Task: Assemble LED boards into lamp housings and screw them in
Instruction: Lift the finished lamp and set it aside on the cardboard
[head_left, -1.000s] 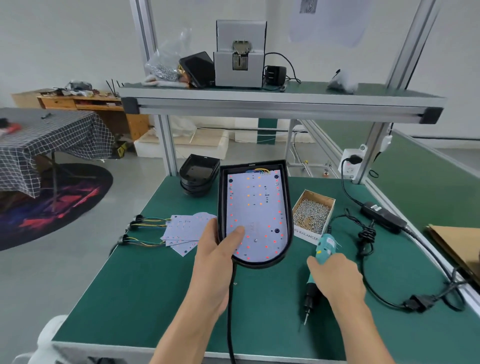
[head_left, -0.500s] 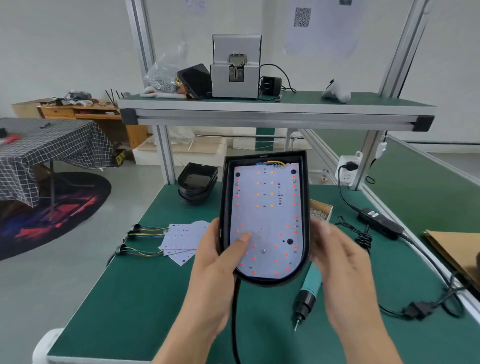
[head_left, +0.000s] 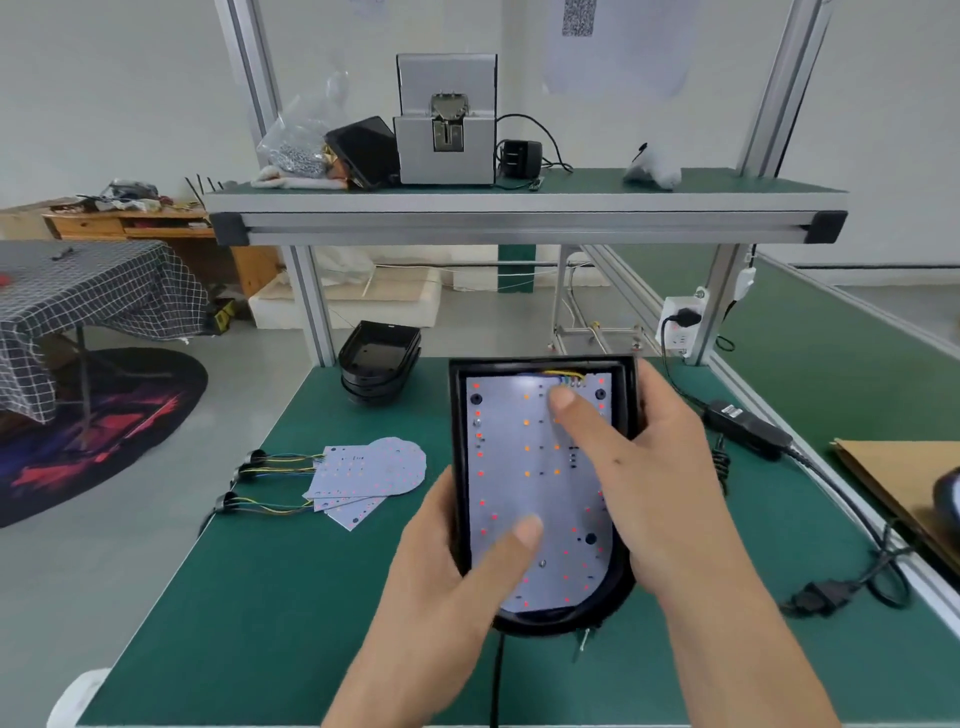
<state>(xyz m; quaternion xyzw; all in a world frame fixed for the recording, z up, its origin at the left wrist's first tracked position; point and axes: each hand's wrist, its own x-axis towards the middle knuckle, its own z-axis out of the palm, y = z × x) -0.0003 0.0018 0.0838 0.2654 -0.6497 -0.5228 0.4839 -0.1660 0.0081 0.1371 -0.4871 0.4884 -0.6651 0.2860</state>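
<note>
A black lamp housing with a white LED board seated inside is held up over the green bench. My left hand grips its lower left edge, thumb lying on the board. My right hand holds the right rim, fingers behind it and thumb pressing the board near the yellow wires at the top. Only the metal tip of the screwdriver shows below the housing. A black cable hangs from the housing's bottom.
Spare LED boards with wire leads lie at the left. A stack of empty black housings stands at the back. A power adapter and cables run along the right edge. An overhead shelf carries a screw feeder.
My right hand let go of the screwdriver, which now lies on the bench, and took the housing's right side. Both hands lifted the housing toward me; the right thumb moved onto the board's top.
</note>
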